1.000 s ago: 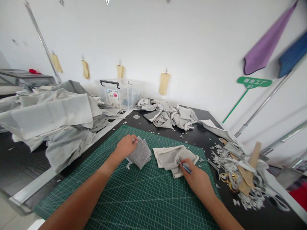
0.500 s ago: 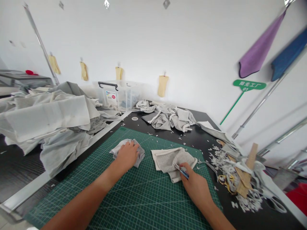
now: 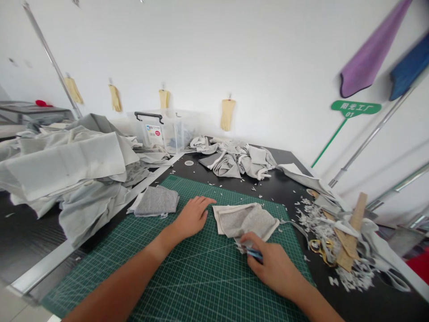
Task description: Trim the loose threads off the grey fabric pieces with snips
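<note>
A grey fabric piece [image 3: 250, 219] with pale edges lies rumpled on the green cutting mat [image 3: 187, 273]. Over its near edge is my right hand [image 3: 268, 264], closed around a small blue-handled tool [image 3: 254, 255]; fingers cover much of it, so its exact kind is unclear. My left hand [image 3: 192, 218] hovers or rests just left of the fabric, empty, with its fingers stretched toward the left corner. Another folded grey fabric piece [image 3: 157, 200] sits on the mat's far left edge, apart from both hands.
A large heap of grey fabric [image 3: 77, 156] covers the table's left side, beside a clear plastic box [image 3: 170, 132]. More crumpled fabric [image 3: 241, 158] lies behind the mat. At right are white scraps [image 3: 355, 277], gold-handled scissors [image 3: 321, 250] and a brown strip [image 3: 358, 214].
My left hand has let go of the left fabric piece, which now lies farther left, and moved right toward the other piece. My right hand keeps the blue-handled tool, slightly nearer me.
</note>
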`<state>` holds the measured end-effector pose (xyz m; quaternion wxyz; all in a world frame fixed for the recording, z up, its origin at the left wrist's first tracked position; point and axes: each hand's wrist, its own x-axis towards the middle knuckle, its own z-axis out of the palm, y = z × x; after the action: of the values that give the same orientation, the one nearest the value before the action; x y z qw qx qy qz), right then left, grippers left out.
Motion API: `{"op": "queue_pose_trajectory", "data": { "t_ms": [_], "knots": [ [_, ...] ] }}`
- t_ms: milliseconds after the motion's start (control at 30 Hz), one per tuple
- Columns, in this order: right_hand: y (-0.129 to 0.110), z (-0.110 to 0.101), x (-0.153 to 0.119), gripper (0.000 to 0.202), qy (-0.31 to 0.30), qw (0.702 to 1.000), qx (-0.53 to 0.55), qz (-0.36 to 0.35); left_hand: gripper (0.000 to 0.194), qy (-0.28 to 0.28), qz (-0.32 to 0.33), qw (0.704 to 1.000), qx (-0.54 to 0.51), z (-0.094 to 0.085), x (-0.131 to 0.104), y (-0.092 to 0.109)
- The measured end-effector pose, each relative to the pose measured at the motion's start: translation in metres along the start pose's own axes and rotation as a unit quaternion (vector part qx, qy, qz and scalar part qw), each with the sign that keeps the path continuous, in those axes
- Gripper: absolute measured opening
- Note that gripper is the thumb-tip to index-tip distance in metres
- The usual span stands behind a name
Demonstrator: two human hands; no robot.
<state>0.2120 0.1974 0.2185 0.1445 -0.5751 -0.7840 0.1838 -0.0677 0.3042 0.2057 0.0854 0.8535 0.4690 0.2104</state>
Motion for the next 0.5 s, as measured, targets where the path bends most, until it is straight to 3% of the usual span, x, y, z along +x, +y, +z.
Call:
{"op": "queue_pose_trajectory", "data": {
  "t_ms": [133, 333, 500],
  "knots": [
    [-0.001, -0.002, 0.001, 0.037, -0.013, 0.999, -0.039, -0.014, 0.034, -0.018, 0.061, 0.997, -0.040, 0.012, -0.002, 0.014],
    [0.008, -0.004, 0.004, 0.026, -0.003, 0.999, -0.036, 0.002, 0.016, 0.032, 0.036, 0.998, -0.050, 0.018, 0.004, 0.000],
    [0.001, -0.030, 0.002, 0.027, 0.053, 0.996, 0.062, 0.033, 0.017, 0.045, 0.014, 0.995, -0.093, 0.019, 0.001, -0.007]
  ]
}}
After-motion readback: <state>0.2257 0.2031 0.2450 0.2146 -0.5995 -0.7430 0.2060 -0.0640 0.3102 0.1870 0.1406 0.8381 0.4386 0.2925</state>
